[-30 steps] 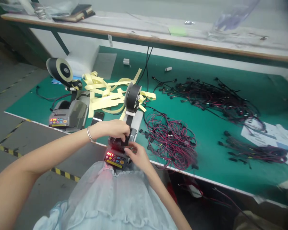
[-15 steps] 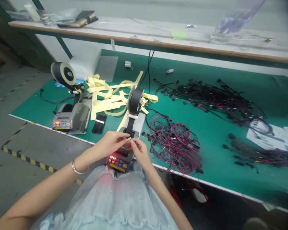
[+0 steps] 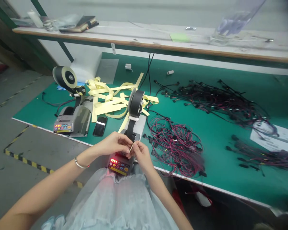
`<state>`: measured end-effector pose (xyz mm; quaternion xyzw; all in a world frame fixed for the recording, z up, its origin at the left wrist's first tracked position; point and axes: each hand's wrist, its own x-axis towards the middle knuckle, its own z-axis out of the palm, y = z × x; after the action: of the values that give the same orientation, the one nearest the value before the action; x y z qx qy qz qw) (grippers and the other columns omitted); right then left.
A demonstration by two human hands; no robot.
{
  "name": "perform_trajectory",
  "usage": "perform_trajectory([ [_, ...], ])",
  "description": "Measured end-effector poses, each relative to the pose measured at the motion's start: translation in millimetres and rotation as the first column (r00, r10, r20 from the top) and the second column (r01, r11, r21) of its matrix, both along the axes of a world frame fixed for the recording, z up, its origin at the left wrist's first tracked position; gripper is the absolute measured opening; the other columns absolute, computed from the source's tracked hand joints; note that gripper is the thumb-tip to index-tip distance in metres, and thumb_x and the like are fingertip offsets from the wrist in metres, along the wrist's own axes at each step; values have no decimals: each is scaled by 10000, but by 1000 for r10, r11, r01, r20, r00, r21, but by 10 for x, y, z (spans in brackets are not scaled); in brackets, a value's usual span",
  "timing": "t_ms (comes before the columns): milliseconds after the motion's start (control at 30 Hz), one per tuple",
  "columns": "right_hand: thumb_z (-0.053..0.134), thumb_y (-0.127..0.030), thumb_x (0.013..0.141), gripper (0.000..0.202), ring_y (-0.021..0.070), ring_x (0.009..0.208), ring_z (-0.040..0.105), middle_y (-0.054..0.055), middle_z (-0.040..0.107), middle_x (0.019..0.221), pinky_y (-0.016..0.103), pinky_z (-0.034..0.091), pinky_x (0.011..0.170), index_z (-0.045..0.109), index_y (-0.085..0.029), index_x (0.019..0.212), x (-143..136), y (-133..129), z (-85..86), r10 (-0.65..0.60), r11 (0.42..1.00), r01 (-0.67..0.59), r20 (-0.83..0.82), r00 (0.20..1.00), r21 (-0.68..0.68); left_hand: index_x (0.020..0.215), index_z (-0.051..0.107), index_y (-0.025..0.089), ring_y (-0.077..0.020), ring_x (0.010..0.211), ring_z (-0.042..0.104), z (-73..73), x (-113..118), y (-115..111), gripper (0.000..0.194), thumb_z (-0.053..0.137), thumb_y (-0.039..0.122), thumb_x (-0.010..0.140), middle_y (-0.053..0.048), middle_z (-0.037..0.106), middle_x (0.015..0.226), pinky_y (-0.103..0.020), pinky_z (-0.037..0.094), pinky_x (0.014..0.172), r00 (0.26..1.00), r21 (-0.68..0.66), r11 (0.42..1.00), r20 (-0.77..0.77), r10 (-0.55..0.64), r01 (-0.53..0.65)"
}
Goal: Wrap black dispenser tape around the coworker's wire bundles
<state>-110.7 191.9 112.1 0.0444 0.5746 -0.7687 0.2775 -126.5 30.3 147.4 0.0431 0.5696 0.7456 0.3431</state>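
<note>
My left hand and my right hand meet fingertip to fingertip over the near tape dispenser, whose display glows red. Between them is a small pale strip, pinched by the fingers of both hands. Anything else inside the fingers is too small to make out. Behind the hands a roll of black tape stands on the dispenser, its tape running down toward the fingers.
Left of the hands are a phone and a second dispenser. Yellow strips lie behind. On the right are red-black cables and black cables. A shelf crosses the back.
Both hands have come slightly lower and closer together at the fingertips. The pale strip between them has tilted more upright. The whole view has shifted a little.
</note>
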Motion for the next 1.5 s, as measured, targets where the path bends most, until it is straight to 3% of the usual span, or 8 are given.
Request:
perform_trajectory([
  [200, 648, -565, 666, 439, 91, 417, 550, -28, 563, 499, 185, 445, 412, 471, -166, 617, -14, -10, 132, -43, 985, 56, 80, 996, -162, 771, 602, 122, -126, 513, 610, 37, -15, 107, 122, 651, 121, 659, 6, 642, 573, -239, 495, 542, 993, 50, 994, -61, 96, -93],
  [400, 663, -538, 671, 410, 87, 408, 549, -32, 565, 502, 172, 439, 402, 502, -161, 665, -34, -30, 182, -61, 973, 86, 119, 991, -214, 766, 575, 120, -134, 476, 604, 54, -33, 151, 155, 671, 133, 644, 14, 628, 543, -239, 494, 502, 989, 71, 989, -64, 136, -132],
  [900, 659, -516, 686, 379, 83, 409, 533, -44, 543, 485, 173, 435, 411, 508, -168, 678, -27, -39, 191, -105, 967, 133, 138, 985, -218, 785, 588, 131, -108, 515, 602, 18, -40, 139, 181, 696, 147, 640, 24, 626, 581, -215, 494, 546, 970, -57, 986, -198, 140, -154],
  [1333, 662, -544, 663, 399, 87, 405, 520, -42, 557, 486, 192, 430, 415, 513, -174, 673, -11, -73, 223, -141, 962, 171, 147, 979, -214, 771, 602, 136, -114, 471, 581, 14, 25, 158, 124, 661, 227, 711, 20, 587, 545, -218, 487, 490, 937, -74, 976, -304, 172, -203],
  [1500, 633, -604, 652, 437, 100, 404, 510, -36, 554, 482, 215, 409, 411, 498, -189, 680, 2, -71, 238, -140, 972, 163, 137, 981, -171, 798, 625, 149, -119, 579, 602, 9, 34, 138, 149, 626, 293, 761, -22, 620, 649, -218, 485, 558, 854, -186, 951, -505, 124, -247],
])
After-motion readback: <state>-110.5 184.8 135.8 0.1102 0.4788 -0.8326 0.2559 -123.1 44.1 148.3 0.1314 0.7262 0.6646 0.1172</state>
